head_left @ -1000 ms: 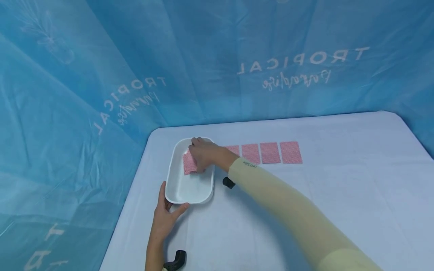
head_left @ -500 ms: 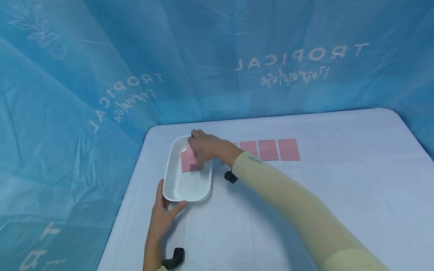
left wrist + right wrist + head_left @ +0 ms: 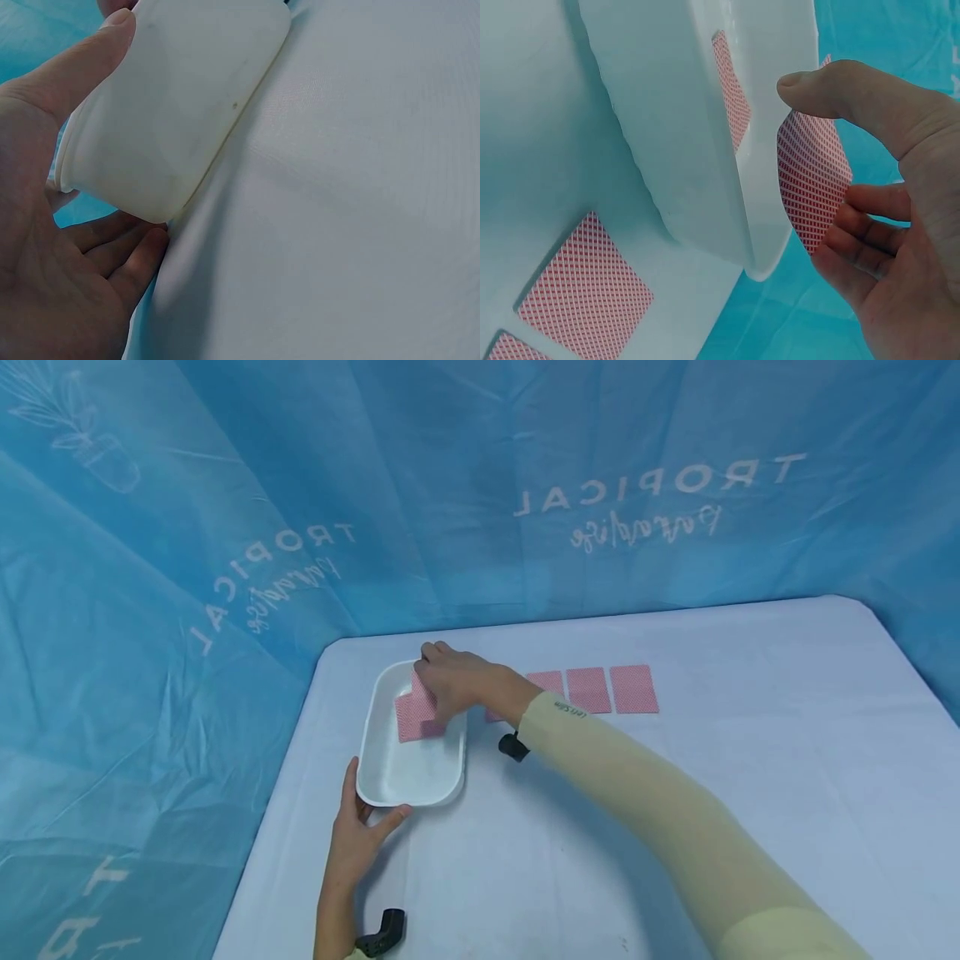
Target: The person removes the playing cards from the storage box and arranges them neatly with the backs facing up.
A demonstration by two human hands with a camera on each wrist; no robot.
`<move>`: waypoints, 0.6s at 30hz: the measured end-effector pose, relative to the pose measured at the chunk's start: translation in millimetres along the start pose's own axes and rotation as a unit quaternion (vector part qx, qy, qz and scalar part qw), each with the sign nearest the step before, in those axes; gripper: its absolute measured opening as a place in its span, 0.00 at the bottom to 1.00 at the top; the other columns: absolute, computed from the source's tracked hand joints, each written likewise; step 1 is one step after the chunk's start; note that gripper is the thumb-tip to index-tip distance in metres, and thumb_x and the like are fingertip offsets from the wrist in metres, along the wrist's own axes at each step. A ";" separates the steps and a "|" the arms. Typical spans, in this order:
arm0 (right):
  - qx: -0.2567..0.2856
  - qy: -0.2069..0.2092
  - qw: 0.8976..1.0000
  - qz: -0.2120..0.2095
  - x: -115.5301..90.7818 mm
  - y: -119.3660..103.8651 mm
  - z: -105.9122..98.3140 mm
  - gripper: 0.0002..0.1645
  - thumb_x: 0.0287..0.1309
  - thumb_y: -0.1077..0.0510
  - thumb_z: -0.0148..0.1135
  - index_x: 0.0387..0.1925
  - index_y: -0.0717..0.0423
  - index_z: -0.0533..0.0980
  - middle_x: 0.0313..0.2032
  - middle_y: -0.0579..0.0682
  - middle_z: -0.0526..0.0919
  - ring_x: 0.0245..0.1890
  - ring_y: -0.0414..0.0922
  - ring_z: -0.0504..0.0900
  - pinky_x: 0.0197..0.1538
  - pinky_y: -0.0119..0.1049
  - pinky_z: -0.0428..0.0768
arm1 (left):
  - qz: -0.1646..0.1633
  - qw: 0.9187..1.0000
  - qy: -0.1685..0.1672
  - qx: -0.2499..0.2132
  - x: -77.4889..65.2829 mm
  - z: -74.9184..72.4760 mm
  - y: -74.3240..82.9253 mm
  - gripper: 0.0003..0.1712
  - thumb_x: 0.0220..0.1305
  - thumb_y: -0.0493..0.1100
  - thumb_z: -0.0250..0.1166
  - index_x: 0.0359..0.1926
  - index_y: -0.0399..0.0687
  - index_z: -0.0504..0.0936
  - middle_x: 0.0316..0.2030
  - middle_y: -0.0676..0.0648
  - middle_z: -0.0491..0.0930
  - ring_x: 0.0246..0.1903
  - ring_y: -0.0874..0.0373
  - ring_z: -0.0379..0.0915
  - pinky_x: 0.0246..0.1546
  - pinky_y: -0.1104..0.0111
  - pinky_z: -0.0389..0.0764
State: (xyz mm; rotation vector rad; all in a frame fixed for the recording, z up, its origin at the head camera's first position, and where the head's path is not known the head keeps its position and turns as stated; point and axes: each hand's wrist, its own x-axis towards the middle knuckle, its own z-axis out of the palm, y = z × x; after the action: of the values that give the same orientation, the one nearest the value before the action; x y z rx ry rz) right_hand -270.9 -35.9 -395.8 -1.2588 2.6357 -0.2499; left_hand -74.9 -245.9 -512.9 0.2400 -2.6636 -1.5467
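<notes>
A white plastic tray [image 3: 414,781] stands at the left of the table. My left hand [image 3: 354,847] grips its near left corner, thumb against the near wall and fingers along the side and low edge [image 3: 150,229]. My right hand [image 3: 453,683] is over the tray's far right part. It pinches a playing card [image 3: 810,176] with a red patterned back, bent between thumb and fingertips. Beneath it, another card [image 3: 411,725] lies inside the tray, partly covered in the head view by the held card and the hand.
Right of the tray runs a row of red-backed cards, with one at the right end [image 3: 634,689]; my right forearm partly hides the row's left part. Black wrist mounts [image 3: 382,933] sit on both wrists. Blue printed curtains [image 3: 600,443] hang behind and left of the white-covered table [image 3: 750,760].
My right hand has shifted slightly right and away over the tray, still pinching the card, and more of the card below shows. The left hand keeps its grip. The head view has shifted a little.
</notes>
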 end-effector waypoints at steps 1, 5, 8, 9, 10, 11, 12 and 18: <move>-0.001 -0.001 1.000 -0.001 -1.2 0.9 -1.5 0.53 0.36 0.32 0.74 0.60 0.57 0.68 0.49 0.48 0.64 0.50 0.44 0.61 0.46 0.34 0.75 | -0.001 1.000 0.000 0.000 -0.1 -0.2 0.6 0.64 0.49 0.53 0.77 0.76 0.62 0.41 0.71 0.48 0.55 0.68 0.48 0.56 0.63 0.54 0.66; -0.006 -0.001 1.000 0.007 -5.9 8.4 -7.8 0.50 0.38 0.37 0.74 0.60 0.58 0.68 0.50 0.49 0.65 0.50 0.44 0.62 0.46 0.34 0.76 | 0.001 1.000 -0.002 0.003 0.4 -0.3 2.7 0.64 0.49 0.54 0.77 0.76 0.62 0.41 0.71 0.49 0.54 0.68 0.48 0.55 0.62 0.54 0.67; -0.010 -0.002 1.000 0.016 -9.6 15.2 -10.1 0.46 0.39 0.43 0.74 0.59 0.58 0.69 0.49 0.48 0.66 0.49 0.44 0.63 0.45 0.32 0.76 | 0.004 1.000 0.000 0.004 0.0 -0.4 2.7 0.64 0.48 0.54 0.77 0.76 0.62 0.42 0.70 0.48 0.56 0.67 0.48 0.56 0.62 0.53 0.67; -0.012 -0.004 1.000 0.018 -11.0 17.3 -9.9 0.45 0.39 0.44 0.73 0.59 0.57 0.70 0.48 0.47 0.66 0.49 0.43 0.63 0.44 0.32 0.76 | 0.004 1.000 0.001 0.003 -0.4 -0.3 2.7 0.64 0.48 0.53 0.77 0.76 0.62 0.42 0.70 0.48 0.56 0.67 0.48 0.57 0.62 0.53 0.67; -0.016 -0.006 1.000 0.020 -12.8 19.0 -9.8 0.44 0.39 0.44 0.73 0.58 0.56 0.70 0.48 0.47 0.66 0.48 0.43 0.63 0.44 0.31 0.76 | 0.005 1.000 0.003 0.002 -0.8 -0.3 2.5 0.64 0.48 0.53 0.77 0.76 0.62 0.42 0.70 0.48 0.57 0.67 0.48 0.57 0.62 0.52 0.68; -0.018 -0.005 1.000 0.020 -14.3 20.9 -9.5 0.43 0.39 0.45 0.73 0.58 0.56 0.70 0.47 0.46 0.66 0.48 0.43 0.63 0.43 0.31 0.75 | 0.006 1.000 0.004 0.001 -1.2 -0.2 2.5 0.64 0.48 0.53 0.77 0.76 0.62 0.43 0.70 0.48 0.57 0.67 0.48 0.58 0.62 0.53 0.68; -0.020 -0.004 1.000 0.020 -16.0 22.5 -9.1 0.42 0.39 0.45 0.72 0.57 0.56 0.70 0.47 0.46 0.66 0.48 0.42 0.63 0.43 0.30 0.75 | 0.006 1.000 0.005 -0.001 -1.5 -0.2 2.8 0.64 0.48 0.52 0.78 0.76 0.63 0.43 0.69 0.49 0.57 0.67 0.48 0.58 0.62 0.53 0.68; -0.009 -0.003 1.000 0.020 -24.6 29.6 -12.0 0.42 0.40 0.46 0.73 0.57 0.57 0.70 0.47 0.47 0.66 0.48 0.44 0.62 0.45 0.33 0.76 | 0.010 1.000 0.007 -0.003 -2.0 -0.3 3.8 0.63 0.48 0.52 0.78 0.76 0.63 0.44 0.69 0.49 0.57 0.67 0.48 0.57 0.61 0.53 0.68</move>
State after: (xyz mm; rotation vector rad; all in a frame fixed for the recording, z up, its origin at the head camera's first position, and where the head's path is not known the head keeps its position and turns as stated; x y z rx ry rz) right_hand -281.0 2.4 -388.5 -1.2102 2.6612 -0.2166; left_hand -73.3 -243.9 -509.4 0.2241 -2.6416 -1.5411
